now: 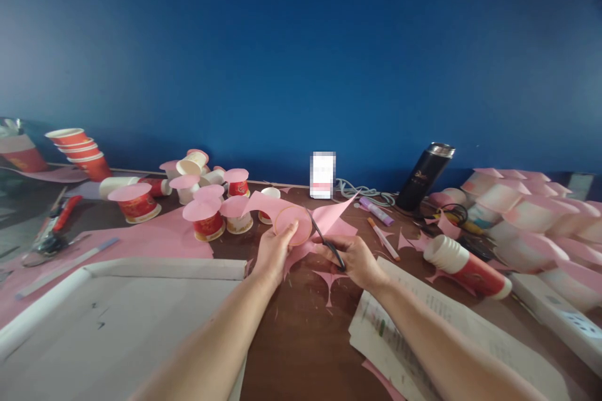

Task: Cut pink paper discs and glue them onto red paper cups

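In the middle of the view, my left hand [276, 250] pinches a sheet of pink paper [263, 203] between thumb and fingers. An orange circle is drawn on the sheet, just above my thumb. My right hand [355, 260] is closed around dark-handled scissors [335, 252]. Their blades reach up and left to the circle's right edge, with a loose flap of the paper standing up beyond them. Below my hands, a pink paper scrap [329, 282] lies on the brown table [291, 338].
Paper cups topped with pink discs [209, 225] stand at left; many more [531, 207] are piled at right. A black thermos [426, 177] leans by the blue wall. Nearby lie a marker [383, 239], stacked red cups [470, 268], a power strip [559, 316] and a white box lid [141, 326].
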Motion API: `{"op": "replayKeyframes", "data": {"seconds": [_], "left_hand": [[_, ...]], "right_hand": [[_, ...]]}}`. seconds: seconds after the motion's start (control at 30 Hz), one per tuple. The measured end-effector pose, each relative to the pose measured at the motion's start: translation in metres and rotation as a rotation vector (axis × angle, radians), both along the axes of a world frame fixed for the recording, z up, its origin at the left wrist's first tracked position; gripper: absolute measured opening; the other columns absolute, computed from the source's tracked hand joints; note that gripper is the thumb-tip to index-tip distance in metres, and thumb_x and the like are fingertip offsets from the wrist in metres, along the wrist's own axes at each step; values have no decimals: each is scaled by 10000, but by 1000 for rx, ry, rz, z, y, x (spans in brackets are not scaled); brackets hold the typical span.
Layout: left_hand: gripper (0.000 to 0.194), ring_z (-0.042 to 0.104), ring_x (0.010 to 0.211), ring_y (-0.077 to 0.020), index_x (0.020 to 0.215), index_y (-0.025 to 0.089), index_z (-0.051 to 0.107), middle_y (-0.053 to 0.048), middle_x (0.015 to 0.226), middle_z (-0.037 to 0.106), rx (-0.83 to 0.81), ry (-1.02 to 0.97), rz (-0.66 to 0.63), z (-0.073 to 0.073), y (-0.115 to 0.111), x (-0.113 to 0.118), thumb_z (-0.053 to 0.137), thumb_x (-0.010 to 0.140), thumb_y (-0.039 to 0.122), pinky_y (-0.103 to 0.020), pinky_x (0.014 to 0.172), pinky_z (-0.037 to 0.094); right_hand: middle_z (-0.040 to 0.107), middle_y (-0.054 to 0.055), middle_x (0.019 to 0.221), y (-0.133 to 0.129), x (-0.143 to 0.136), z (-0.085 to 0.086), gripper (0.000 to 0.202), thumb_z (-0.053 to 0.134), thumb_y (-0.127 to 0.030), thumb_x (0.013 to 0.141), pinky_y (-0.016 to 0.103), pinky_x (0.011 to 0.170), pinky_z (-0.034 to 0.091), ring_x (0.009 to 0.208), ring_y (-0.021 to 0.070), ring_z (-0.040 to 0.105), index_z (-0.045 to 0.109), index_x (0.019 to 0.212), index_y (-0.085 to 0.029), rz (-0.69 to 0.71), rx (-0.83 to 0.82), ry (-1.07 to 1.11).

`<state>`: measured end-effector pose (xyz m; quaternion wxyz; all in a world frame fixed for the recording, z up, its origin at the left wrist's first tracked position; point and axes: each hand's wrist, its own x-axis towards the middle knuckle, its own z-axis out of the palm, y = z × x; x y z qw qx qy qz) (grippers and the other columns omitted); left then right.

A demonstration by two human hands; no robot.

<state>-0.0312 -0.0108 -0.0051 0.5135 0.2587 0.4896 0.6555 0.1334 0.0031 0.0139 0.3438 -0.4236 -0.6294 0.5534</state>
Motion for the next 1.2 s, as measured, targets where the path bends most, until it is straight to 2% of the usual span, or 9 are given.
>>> {"op": "replayKeyframes", "data": {"seconds": [0.17, 0.73, 0.97, 1.1, 1.2], "left_hand": [[414, 325, 402, -50, 650, 142, 545, 66, 434, 395, -6, 31, -4, 2, -1, 0, 778, 619, 483, -183, 395, 247], [409, 352, 413, -56, 705, 145, 559, 70, 447, 430, -13, -35, 20, 3, 1, -3, 805, 579, 447, -194, 431, 335], [416, 306, 404, -40, 680, 156, 524, 73, 451, 423, -17, 55, 54, 1, 3, -6, 786, 606, 471, -184, 400, 201], [402, 310, 409, -50, 687, 153, 555, 72, 456, 421, 5, 139, 36, 0, 3, -8, 755, 641, 499, -197, 412, 225], [386, 373, 434, -69, 704, 142, 602, 45, 489, 481, 50, 213, 12, -2, 3, -10, 747, 651, 496, -208, 437, 280]], "right_hand": [[466, -47, 524, 0, 1, 1, 567, 794, -488, 621, 190, 411, 317, 428, 46, 383, 732, 1046, -118, -14, -26, -12], [485, -43, 529, 4, 5, -4, 499, 770, -461, 674, 184, 402, 302, 439, 51, 397, 734, 1042, -127, 41, 22, -14], [515, -37, 526, 4, 5, -5, 535, 776, -501, 642, 188, 415, 325, 436, 56, 420, 735, 1020, -124, 9, -1, -28], [549, -27, 526, 4, 5, -4, 545, 777, -493, 646, 191, 414, 307, 426, 71, 468, 720, 1050, -131, 30, -43, -23], [569, -18, 561, 4, 6, -4, 543, 780, -485, 645, 195, 428, 321, 448, 78, 494, 716, 1055, -134, 37, -61, 5]]}}
